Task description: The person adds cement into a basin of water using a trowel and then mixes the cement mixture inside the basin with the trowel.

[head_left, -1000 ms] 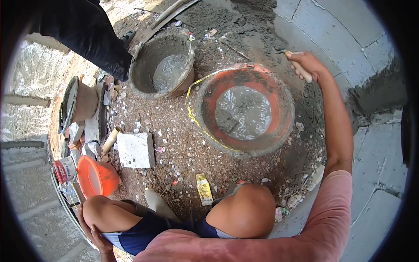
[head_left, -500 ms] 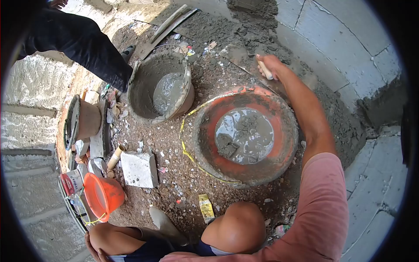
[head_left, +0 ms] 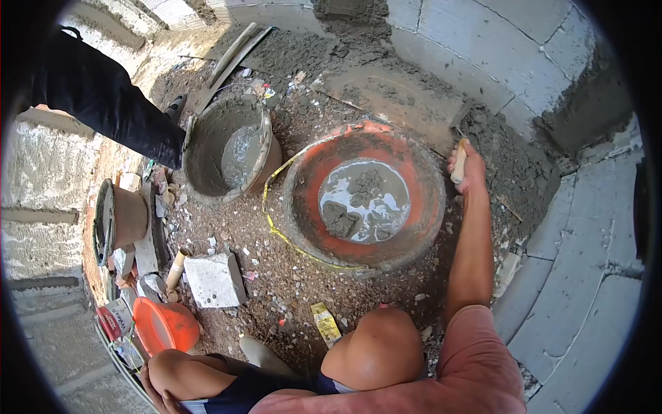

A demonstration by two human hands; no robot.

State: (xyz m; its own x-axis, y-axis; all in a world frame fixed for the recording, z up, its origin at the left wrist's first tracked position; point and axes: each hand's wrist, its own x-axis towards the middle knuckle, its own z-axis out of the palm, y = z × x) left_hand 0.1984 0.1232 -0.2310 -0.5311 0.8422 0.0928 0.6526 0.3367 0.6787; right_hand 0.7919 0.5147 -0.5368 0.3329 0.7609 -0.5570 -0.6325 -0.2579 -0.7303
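Note:
My right hand (head_left: 470, 168) is closed round the pale wooden handle of a trowel (head_left: 460, 153). Its dark blade (head_left: 460, 115) points away from me, at the edge of the grey mortar heap (head_left: 507, 148) beside the wall. Just left of that hand stands a large orange tub (head_left: 432, 200), its rim caked with mortar. Wet mortar (head_left: 369, 186) and watery slurry lie in it, with a darker lump at the left. At the bottom left, my left hand (head_left: 157, 390) rests against my knee, fingers extended and partly cut off by the view.
A mortar-coated bucket (head_left: 269, 162) stands left of the tub, near a person's dark trouser leg (head_left: 114, 103). Another bucket (head_left: 131, 219), a white block (head_left: 212, 279) and a small orange pail (head_left: 181, 324) sit at left. A flat mortar-smeared board (head_left: 393, 93) lies before the block wall (head_left: 476, 41).
My right hand has drawn the trowel rightward and nearer to me along the mortar, away from the board's middle. The view has shifted slightly; my left hand stays at the knee.

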